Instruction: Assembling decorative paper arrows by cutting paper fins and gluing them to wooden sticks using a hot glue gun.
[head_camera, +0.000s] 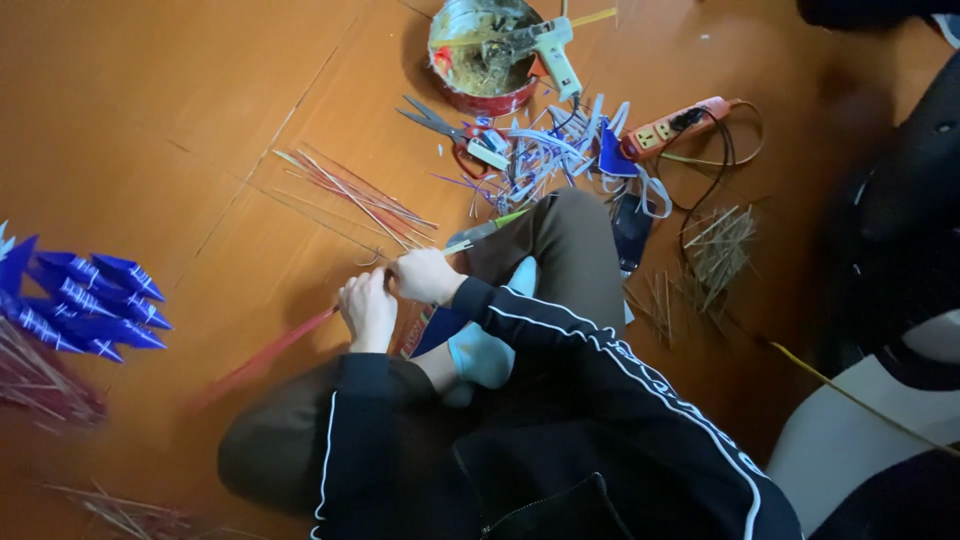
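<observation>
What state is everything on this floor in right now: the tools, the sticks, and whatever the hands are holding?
Left hand: closed on the red stick.
Right hand: closed by the left hand; what it grips is hidden.
Scissors: open, lying flat.
Glue gun: resting across the round tin.
Power strip: a cord plugged in.
Blue paper cones: folded, bunched together.
Thin sticks: loose, scattered.

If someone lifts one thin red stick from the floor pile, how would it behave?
The red sticks look long and very thin, so one is probably light and bends slightly. They lie flat and scattered, so one may roll a little and be awkward to pinch up.
</observation>
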